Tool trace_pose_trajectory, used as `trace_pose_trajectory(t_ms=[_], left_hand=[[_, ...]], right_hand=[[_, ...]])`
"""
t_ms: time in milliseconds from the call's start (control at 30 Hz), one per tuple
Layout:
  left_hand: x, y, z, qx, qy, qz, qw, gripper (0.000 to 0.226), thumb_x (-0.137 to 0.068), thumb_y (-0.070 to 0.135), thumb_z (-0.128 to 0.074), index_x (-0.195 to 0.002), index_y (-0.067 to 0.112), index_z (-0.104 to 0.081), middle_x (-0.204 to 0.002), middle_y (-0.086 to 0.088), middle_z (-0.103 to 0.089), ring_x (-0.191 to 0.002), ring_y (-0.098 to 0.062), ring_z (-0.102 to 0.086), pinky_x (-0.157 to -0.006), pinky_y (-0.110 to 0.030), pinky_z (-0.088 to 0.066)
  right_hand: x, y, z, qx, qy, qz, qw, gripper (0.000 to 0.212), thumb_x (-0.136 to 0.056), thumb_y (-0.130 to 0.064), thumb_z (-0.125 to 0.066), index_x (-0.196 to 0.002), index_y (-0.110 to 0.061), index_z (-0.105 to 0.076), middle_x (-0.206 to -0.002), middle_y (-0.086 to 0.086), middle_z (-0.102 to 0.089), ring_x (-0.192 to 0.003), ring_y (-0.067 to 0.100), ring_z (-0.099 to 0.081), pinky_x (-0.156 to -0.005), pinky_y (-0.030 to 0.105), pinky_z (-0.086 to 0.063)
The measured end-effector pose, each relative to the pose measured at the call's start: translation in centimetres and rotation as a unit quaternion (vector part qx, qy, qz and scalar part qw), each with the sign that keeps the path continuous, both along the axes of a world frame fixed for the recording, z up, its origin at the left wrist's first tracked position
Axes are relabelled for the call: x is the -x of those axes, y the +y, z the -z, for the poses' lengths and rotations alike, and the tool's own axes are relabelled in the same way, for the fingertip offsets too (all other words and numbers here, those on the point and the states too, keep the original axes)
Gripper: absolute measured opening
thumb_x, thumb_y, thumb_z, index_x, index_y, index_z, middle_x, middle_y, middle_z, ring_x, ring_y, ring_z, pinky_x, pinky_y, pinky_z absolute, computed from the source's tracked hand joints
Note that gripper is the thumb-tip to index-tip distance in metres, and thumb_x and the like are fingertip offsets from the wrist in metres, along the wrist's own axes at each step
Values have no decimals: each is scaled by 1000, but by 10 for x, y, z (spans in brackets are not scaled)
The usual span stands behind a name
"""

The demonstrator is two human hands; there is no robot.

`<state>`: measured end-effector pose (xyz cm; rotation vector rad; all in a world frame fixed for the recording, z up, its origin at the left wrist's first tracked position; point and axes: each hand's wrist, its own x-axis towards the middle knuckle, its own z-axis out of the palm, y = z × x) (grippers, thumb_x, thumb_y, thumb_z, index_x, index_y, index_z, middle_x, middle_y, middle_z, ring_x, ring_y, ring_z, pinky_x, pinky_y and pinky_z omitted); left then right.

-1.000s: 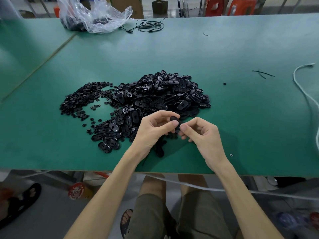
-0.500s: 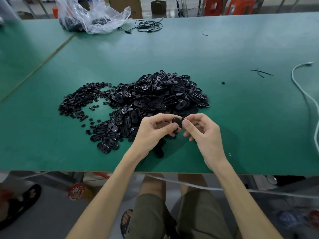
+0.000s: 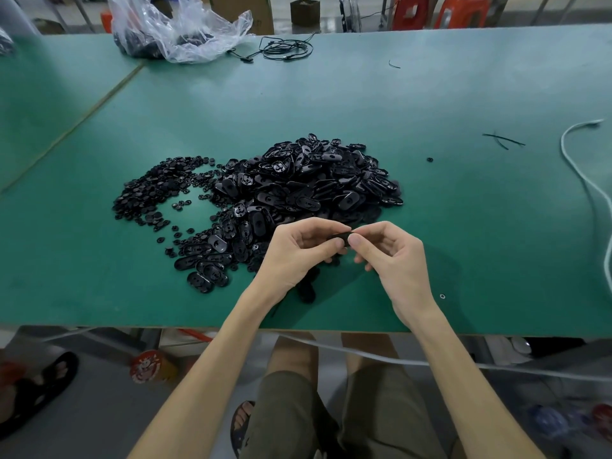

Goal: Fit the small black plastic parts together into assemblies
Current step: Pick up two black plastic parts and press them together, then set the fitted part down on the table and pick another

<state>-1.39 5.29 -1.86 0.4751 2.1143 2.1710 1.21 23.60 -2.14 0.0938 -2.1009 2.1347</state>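
Note:
Both hands meet just above the green table [image 3: 463, 226], near its front edge. My left hand [image 3: 294, 256] pinches a small black oval plastic part [image 3: 341, 237] between thumb and forefinger. My right hand [image 3: 394, 260] pinches the same part from the right with thumb and forefinger tips. Most of the part is hidden by the fingers. Behind the hands lies a big heap of black oval parts [image 3: 314, 180]. To its left spreads a flatter pile of small round black parts [image 3: 155, 190]. A few black pieces [image 3: 306, 289] lie under my left wrist.
A clear plastic bag [image 3: 178, 31] with more black parts sits at the far left. A thin black cable [image 3: 284, 49] coils beside it. A white cord [image 3: 586, 180] runs along the right side. A stray round part [image 3: 430, 159] and black ties [image 3: 503, 140] lie at right.
The hands have drawn slightly closer together on the part and shifted a little away from me. The right thumb now presses against the part's right end.

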Motion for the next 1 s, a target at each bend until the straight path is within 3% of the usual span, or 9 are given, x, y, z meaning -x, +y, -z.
trace_pose_trajectory(t_ms=[233,467,600,733,1000], left_hand=[[0,2,2,11,12,-8,1000,22,-92,-8,-70,-105,8,-76,-95,-9,-77,-85,-20,-72,-75,-27,-58],[0,4,4,54,18,-31,998,28,-90,-11,-66,-95,15,-74,-89,4,-76,-82,-14,-72,-80,-33,-61],[0,4,4,54,13,-30,998,26,-90,-12,-68,-97,13,-75,-90,-2,-77,-81,-17,-73,-80,-36,-61],[0,3,1,29,8,-22,999,20,-91,-8,-72,-107,5,-76,-96,-11,-79,-83,-18,-75,-80,-28,-61],[0,2,1,40,16,-35,998,19,-93,-5,-71,-107,7,-76,-94,-7,-79,-80,-16,-74,-78,-26,-60]], right_hand=[[-1,-1,-1,-12,-1,1,1000,8,-90,-15,-82,-88,-21,-77,-78,0,-77,-63,10,-65,-59,19,-49],[-3,-6,-2,-56,4,1,998,9,-89,-13,-82,-84,-17,-76,-74,-3,-75,-62,7,-66,-58,13,-49],[-3,-5,-3,-53,0,1,999,9,-90,-11,-81,-86,-15,-75,-75,-2,-76,-62,7,-66,-58,13,-49],[-3,-2,-3,-27,7,14,999,13,-92,-8,-78,-99,-18,-72,-73,-2,-72,-63,8,-66,-60,15,-50],[-1,-4,-1,-70,38,-17,997,21,-95,1,-71,-93,-19,-78,-92,0,-73,-64,10,-68,-63,14,-49]])
